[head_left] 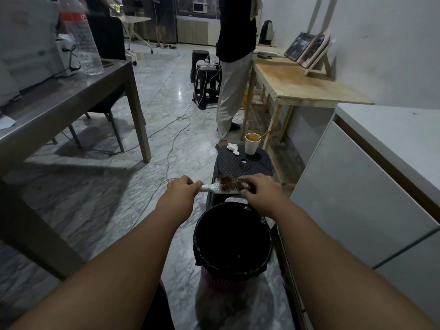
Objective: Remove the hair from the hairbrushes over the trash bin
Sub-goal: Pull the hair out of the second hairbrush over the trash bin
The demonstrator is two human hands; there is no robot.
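Note:
A white hairbrush [220, 188] lies level in the air, just beyond the far rim of the trash bin [267, 253]. Brown hair [227, 181] is tangled in its bristles. My left hand [182, 185] is closed around the brush handle. My right hand [258, 190] rests over the head end of the brush, fingers on the hair and bristles. The bin is round with a black liner and a pink base, and it stands on the floor below my forearms.
Behind the brush, a dark plastic stool [242, 163] carries a paper cup [252, 143] and a crumpled tissue [232, 148]. A person [234, 67] stands beyond it. White cabinet [357, 198] at right, grey table [71, 101] at left, cables on the floor.

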